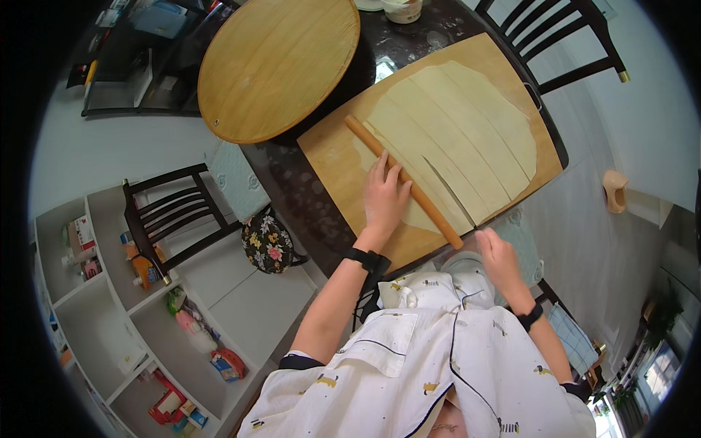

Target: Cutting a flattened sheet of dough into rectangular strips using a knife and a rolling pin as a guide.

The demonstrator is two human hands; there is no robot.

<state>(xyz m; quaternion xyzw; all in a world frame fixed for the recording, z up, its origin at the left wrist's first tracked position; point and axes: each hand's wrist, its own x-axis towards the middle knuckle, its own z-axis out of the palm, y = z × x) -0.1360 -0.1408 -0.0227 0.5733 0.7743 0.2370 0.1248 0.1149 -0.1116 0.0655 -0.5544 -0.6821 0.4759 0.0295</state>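
Observation:
A broad sheet of rolled-out dough (pixel 460 120) lies on a wooden board (pixel 331 156), with several straight cuts dividing it into strips. Across its left part rests a wooden rolling pin (pixel 432 211), parallel to the cuts. My left hand (pixel 385 197) holds the pin near its middle, fingers spread over it. In my right hand (pixel 497 254), at the board's near edge, is the handle end of a knife, mostly hidden by the fingers. The thin knife blade (pixel 450 192) reaches over the dough just right of the pin, roughly in line with it.
A round wooden lid or board (pixel 279 65) sits on the dark table (pixel 296 202) at the far left. A white tub (pixel 402 11) stands at the back. Dark chairs (pixel 181 213) flank the table; a floral bag (pixel 268 241) is at left, beside shelving (pixel 126 306).

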